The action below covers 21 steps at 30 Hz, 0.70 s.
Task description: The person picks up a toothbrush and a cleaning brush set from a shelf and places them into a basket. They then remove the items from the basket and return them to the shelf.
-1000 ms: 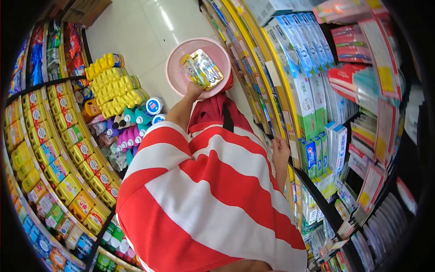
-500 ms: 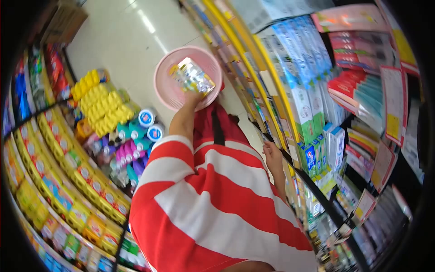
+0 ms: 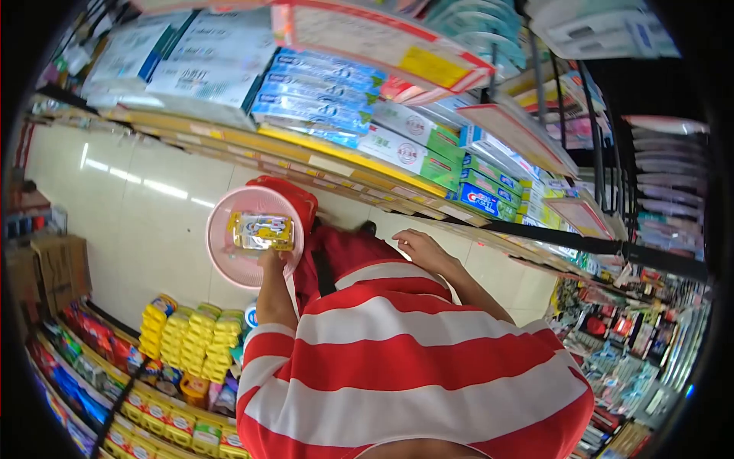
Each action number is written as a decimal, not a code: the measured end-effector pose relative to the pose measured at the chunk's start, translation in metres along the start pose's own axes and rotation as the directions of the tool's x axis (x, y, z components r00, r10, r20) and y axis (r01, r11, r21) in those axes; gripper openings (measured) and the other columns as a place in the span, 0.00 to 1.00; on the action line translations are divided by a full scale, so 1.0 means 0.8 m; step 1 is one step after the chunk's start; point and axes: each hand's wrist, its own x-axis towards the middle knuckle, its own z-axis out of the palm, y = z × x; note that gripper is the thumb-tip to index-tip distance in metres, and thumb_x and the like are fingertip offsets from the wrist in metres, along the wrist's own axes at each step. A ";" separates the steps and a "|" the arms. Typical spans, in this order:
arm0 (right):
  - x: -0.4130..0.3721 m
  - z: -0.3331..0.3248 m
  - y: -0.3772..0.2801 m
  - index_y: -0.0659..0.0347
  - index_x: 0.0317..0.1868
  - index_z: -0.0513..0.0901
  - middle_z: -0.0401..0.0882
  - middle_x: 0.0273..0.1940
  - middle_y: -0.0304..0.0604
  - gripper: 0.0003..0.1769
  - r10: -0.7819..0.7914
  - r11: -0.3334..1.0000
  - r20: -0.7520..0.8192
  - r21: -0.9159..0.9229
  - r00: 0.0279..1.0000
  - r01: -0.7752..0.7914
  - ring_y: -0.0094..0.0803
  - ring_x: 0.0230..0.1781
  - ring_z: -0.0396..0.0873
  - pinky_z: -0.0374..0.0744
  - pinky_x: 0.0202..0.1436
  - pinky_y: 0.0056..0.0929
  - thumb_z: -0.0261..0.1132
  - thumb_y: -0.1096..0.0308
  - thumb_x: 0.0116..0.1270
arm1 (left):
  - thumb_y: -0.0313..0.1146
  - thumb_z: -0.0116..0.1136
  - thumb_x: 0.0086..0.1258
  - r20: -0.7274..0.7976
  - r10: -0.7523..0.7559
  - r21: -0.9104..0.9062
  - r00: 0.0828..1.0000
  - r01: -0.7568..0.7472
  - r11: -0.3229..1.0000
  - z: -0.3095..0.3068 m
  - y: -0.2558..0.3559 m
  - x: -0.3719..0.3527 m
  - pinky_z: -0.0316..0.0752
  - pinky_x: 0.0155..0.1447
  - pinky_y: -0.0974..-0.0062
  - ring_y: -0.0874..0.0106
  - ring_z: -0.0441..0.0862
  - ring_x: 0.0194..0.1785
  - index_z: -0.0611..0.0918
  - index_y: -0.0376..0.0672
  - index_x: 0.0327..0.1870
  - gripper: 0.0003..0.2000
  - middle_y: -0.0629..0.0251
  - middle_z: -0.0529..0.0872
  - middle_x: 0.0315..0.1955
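My left hand (image 3: 271, 260) is closed on the near edge of a flat, shiny package (image 3: 262, 229) with a yellow border and a pale, printed front. The package overlaps the inside of a round pink plastic basket (image 3: 220, 256) in this view. Part of the basket's floor and near rim is hidden behind the hand and package. Beside the shelf edge, my right hand (image 3: 422, 249) is held in front of my body, fingers loosely bent and apart, with nothing in it. Nearest to it on the shelf are Crest toothpaste boxes (image 3: 485, 200).
Shelves of boxed toothpaste (image 3: 317, 88) run along the far side, with a price sign (image 3: 382, 38) jutting out. A stack of yellow packs (image 3: 187, 340) stands at lower left. Cardboard boxes (image 3: 61, 268) sit at the left. Red cloth or bag (image 3: 287, 195) lies against the basket.
The view has turned toward the toothpaste shelf, which now runs across the top. The left hand still has the package at the basket; the right hand stays beside the shelf.
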 end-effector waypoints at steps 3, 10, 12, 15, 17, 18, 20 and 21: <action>-0.002 -0.001 0.003 0.61 0.47 0.76 0.76 0.46 0.50 0.12 -0.016 1.000 -0.024 0.001 1.000 0.017 0.46 0.50 0.73 0.72 0.53 0.38 0.54 0.67 0.65 | 0.39 0.59 0.57 0.263 -0.394 -0.913 0.881 0.359 0.193 -0.004 0.004 -0.015 0.77 0.43 0.56 0.55 0.79 0.43 0.73 0.39 0.52 0.23 0.53 0.78 0.45; 0.007 -0.015 0.013 0.61 0.47 0.76 0.76 0.47 0.51 0.12 -0.011 1.000 -0.008 0.006 1.000 0.011 0.47 0.50 0.72 0.72 0.53 0.38 0.55 0.67 0.64 | 0.27 0.46 0.59 0.221 -0.371 -0.952 0.902 0.117 -0.284 0.011 -0.014 -0.059 0.82 0.36 0.60 0.52 0.79 0.36 0.64 0.30 0.55 0.22 0.46 0.72 0.45; 0.012 -0.018 0.015 0.61 0.47 0.76 0.76 0.46 0.51 0.13 -0.046 0.999 -0.036 0.004 0.998 0.046 0.47 0.49 0.73 0.72 0.52 0.38 0.55 0.67 0.64 | 0.26 0.44 0.58 0.058 -0.324 -0.993 0.944 0.021 -0.117 0.028 -0.023 -0.081 0.82 0.35 0.62 0.53 0.79 0.36 0.62 0.30 0.55 0.22 0.45 0.72 0.45; 0.020 -0.022 0.014 0.60 0.48 0.76 0.77 0.44 0.51 0.13 -0.119 0.990 -0.079 0.064 0.990 0.124 0.47 0.47 0.74 0.73 0.50 0.38 0.55 0.68 0.63 | 0.24 0.44 0.59 -0.040 -0.336 -0.981 0.941 -0.101 -0.166 0.002 0.001 -0.141 0.82 0.34 0.63 0.54 0.80 0.36 0.58 0.31 0.56 0.23 0.43 0.72 0.45; 0.026 -0.028 0.007 0.60 0.48 0.76 0.78 0.42 0.50 0.14 -0.173 0.978 -0.089 0.105 0.981 0.182 0.47 0.45 0.75 0.73 0.49 0.38 0.56 0.68 0.63 | 0.24 0.45 0.60 -0.071 -0.346 -0.960 0.936 -0.158 -0.229 -0.053 0.043 -0.195 0.83 0.34 0.64 0.55 0.81 0.36 0.54 0.31 0.57 0.23 0.42 0.72 0.44; 0.029 -0.034 -0.004 0.60 0.49 0.76 0.78 0.42 0.50 0.14 -0.200 0.971 -0.084 0.120 0.976 0.209 0.46 0.44 0.76 0.74 0.49 0.38 0.56 0.67 0.63 | 0.23 0.45 0.61 -0.119 -0.333 -0.956 0.935 -0.199 -0.217 -0.073 0.061 -0.215 0.83 0.34 0.64 0.55 0.81 0.36 0.52 0.32 0.57 0.24 0.42 0.72 0.44; 0.031 -0.046 -0.029 0.61 0.50 0.75 0.78 0.44 0.49 0.16 -0.236 0.952 -0.037 0.193 0.971 0.238 0.45 0.47 0.75 0.73 0.50 0.37 0.57 0.65 0.63 | 0.22 0.46 0.64 -0.319 -0.241 -0.935 0.917 -0.346 -0.081 -0.092 0.085 -0.228 0.81 0.36 0.68 0.60 0.82 0.36 0.58 0.33 0.54 0.19 0.47 0.74 0.43; 0.033 -0.054 -0.043 0.61 0.52 0.74 0.77 0.47 0.50 0.18 -0.248 0.938 0.002 0.250 0.969 0.239 0.44 0.49 0.74 0.72 0.53 0.36 0.58 0.64 0.63 | 0.22 0.47 0.65 -0.414 -0.179 -0.906 0.892 -0.423 -0.011 -0.117 0.105 -0.240 0.80 0.36 0.70 0.61 0.82 0.36 0.60 0.34 0.53 0.17 0.49 0.75 0.43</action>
